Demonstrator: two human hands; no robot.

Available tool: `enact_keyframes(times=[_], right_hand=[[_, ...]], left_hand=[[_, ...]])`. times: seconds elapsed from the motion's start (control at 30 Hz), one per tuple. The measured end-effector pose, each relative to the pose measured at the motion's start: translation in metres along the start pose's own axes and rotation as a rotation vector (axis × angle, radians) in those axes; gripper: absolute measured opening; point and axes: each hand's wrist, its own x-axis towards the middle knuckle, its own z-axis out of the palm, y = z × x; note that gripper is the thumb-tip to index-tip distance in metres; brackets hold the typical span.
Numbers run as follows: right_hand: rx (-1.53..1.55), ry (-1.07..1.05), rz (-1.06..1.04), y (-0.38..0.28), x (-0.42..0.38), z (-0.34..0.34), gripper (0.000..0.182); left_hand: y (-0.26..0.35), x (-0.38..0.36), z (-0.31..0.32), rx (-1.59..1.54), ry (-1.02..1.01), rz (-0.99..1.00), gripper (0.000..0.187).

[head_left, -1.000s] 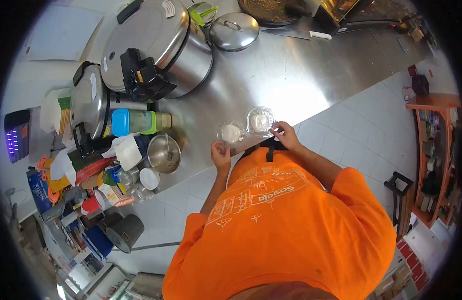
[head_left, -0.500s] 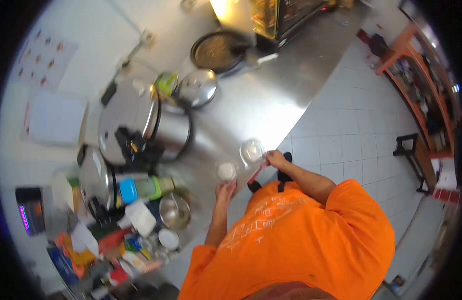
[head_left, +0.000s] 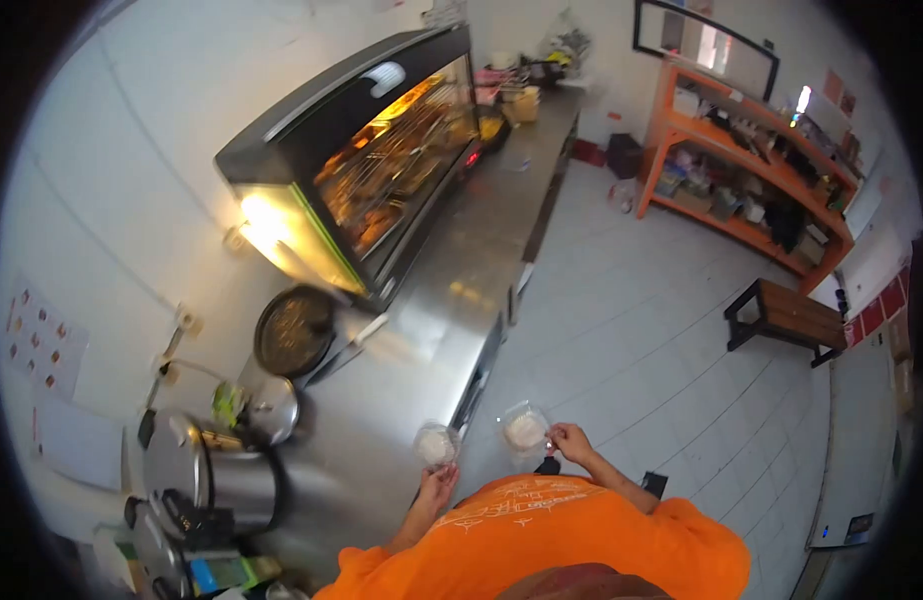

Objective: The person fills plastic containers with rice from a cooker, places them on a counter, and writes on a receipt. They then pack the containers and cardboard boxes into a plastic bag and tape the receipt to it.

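My left hand (head_left: pixel 438 485) is closed on the near rim of a small clear plastic container (head_left: pixel 436 443) with white food in it, perhaps rice. That container is over the edge of the steel counter (head_left: pixel 366 425). My right hand (head_left: pixel 571 443) pinches the side of a second clear plastic container (head_left: pixel 524 428) with similar white contents. This one is out past the counter edge, above the tiled floor. Both containers look level. Further up the counter, a round black pan (head_left: pixel 295 330) holds brown food, with a pale-handled utensil (head_left: pixel 351 350) beside it.
A lit glass food warmer (head_left: pixel 381 170) stands on the counter along the wall. Large steel pots (head_left: pixel 216 470) and a shiny round lid (head_left: pixel 274 408) sit at left. Across the tiled floor (head_left: pixel 611 330) are an orange shelf unit (head_left: pixel 746 165) and a wooden bench (head_left: pixel 786 315).
My view has swung toward the food warmer and shelf. Both containers have come away from their places over the counter with my hands, the right one now above the floor.
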Motion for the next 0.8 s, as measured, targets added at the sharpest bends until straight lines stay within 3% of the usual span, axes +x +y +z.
enact_keyframes(times=[0.17,0.47,0.57,0.67,0.7,0.8], right_hand=[[-0.005,0.130,0.055,-0.009,0.025,-0.136,0.020],[0.313,0.207,-0.033,-0.046,0.188,-0.308,0.018],[0.346,0.242,-0.007,-0.054,0.243,-0.360,0.018],[0.297,0.334,0.027,-0.068,0.297,-0.418,0.018],[0.256,0.375,0.038,-0.065,0.309,-0.446,0.018],[0.265,0.534,0.034,-0.052,0.355,-0.516,0.018]], left_hand=[[-0.039,0.086,0.157,0.062,-0.151,-0.062,0.048],[-0.049,0.215,0.392,0.282,-0.268,-0.170,0.054],[-0.049,0.281,0.467,0.257,-0.318,-0.138,0.041],[-0.053,0.383,0.536,0.172,-0.496,-0.117,0.039],[-0.038,0.355,0.597,0.249,-0.354,-0.080,0.038],[-0.032,0.437,0.699,0.263,-0.422,-0.050,0.032]])
